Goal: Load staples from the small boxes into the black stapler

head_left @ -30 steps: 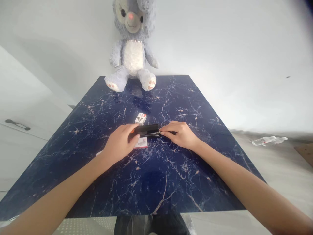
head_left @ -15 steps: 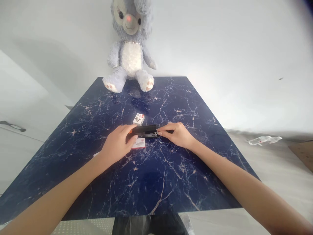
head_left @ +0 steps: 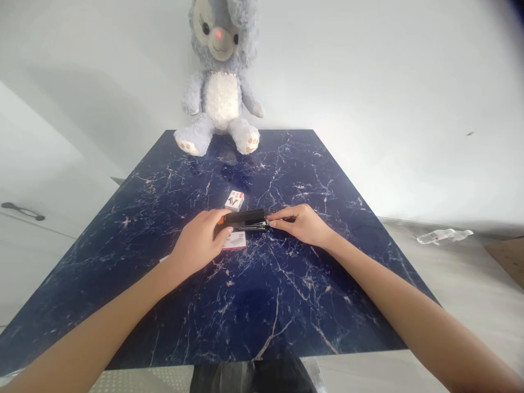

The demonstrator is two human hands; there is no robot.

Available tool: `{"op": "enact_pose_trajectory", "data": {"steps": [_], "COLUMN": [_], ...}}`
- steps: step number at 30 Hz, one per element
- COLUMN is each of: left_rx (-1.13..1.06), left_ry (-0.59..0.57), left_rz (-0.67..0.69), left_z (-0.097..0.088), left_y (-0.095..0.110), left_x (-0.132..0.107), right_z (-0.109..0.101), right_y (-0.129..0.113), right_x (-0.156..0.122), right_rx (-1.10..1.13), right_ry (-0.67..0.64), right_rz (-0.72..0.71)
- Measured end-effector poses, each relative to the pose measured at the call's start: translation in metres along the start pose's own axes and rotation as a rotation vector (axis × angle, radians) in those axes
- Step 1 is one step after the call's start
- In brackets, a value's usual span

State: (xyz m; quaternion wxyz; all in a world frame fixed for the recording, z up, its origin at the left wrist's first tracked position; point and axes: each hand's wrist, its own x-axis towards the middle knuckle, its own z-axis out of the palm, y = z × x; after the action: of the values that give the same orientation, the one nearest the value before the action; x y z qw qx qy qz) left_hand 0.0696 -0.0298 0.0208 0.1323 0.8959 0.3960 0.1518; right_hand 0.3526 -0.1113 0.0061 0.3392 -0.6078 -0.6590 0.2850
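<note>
A black stapler (head_left: 246,217) with a bit of orange at its left end lies across the middle of the table. My left hand (head_left: 201,236) is closed around that left end, thumb in front and fingers behind. At the right end, the thumb and forefinger of my right hand (head_left: 302,225) pinch close together on the stapler's tip; a small metal part shows there. Just behind the stapler stands a small white box (head_left: 234,201) with a dark picture and red print. A flat white and red box (head_left: 234,240) lies in front, partly covered by my left hand.
The dark blue marbled table (head_left: 245,305) fills the middle of the view. A large grey plush toy (head_left: 222,98) sits at its back edge against the wall. Part of a white thing (head_left: 164,258) shows beside my left wrist. A clear bottle (head_left: 444,236) lies on the floor at right.
The whole view has shifted slightly, so everything sits a little further right and lower. Both hands keep nearly the same hold on the stapler.
</note>
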Motion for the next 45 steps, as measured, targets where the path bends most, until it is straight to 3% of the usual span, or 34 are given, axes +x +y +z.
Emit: {"op": "enact_pose_trajectory", "data": {"steps": [6, 10, 13, 18, 21, 26, 30, 34, 38, 41, 45], "left_rx": [-0.006, -0.003, -0.033, -0.102, -0.157, -0.204, -0.173, -0.134, -0.163, -0.186, -0.109], "left_ry": [-0.002, 0.000, -0.049, -0.189, -0.183, -0.146, -0.109, -0.087, -0.266, -0.360, -0.330], "left_rz": [0.009, 0.019, 0.034, 0.073, 0.049, 0.032, 0.063, 0.109, 0.342, 0.399, 0.381], "left_z": [0.002, 0.002, -0.007, -0.028, -0.028, -0.021, -0.017, -0.004, -0.003, -0.014, -0.022], "left_y": [-0.001, -0.001, -0.008, -0.025, -0.027, -0.025, -0.020, 0.000, 0.017, 0.013, -0.001], "left_x": [0.000, -0.001, 0.001, 0.009, 0.011, 0.009, 0.008, 0.001, -0.011, -0.014, -0.007], "right_z": [-0.003, -0.001, -0.006, -0.013, 0.008, 0.057, 0.064, 0.057, 0.049, 0.041, 0.036], "right_y": [0.000, -0.002, -0.003, -0.004, -0.011, -0.028, -0.028, -0.018, -0.005, 0.000, -0.004], "right_x": [0.000, -0.001, -0.001, -0.004, -0.010, -0.021, -0.017, -0.006, 0.000, 0.002, 0.002], "right_rx": [-0.036, -0.095, -0.135, -0.299, -0.365, -0.514, -0.482, -0.386, -0.261, -0.114, -0.025], "right_ry": [-0.029, -0.018, -0.010, 0.004, 0.101, 0.181, 0.174, 0.220, 0.307, 0.352, 0.306], "right_rz": [0.015, -0.059, -0.101, 0.012, 0.038, -0.105, -0.161, -0.170, -0.103, -0.039, -0.050]}}
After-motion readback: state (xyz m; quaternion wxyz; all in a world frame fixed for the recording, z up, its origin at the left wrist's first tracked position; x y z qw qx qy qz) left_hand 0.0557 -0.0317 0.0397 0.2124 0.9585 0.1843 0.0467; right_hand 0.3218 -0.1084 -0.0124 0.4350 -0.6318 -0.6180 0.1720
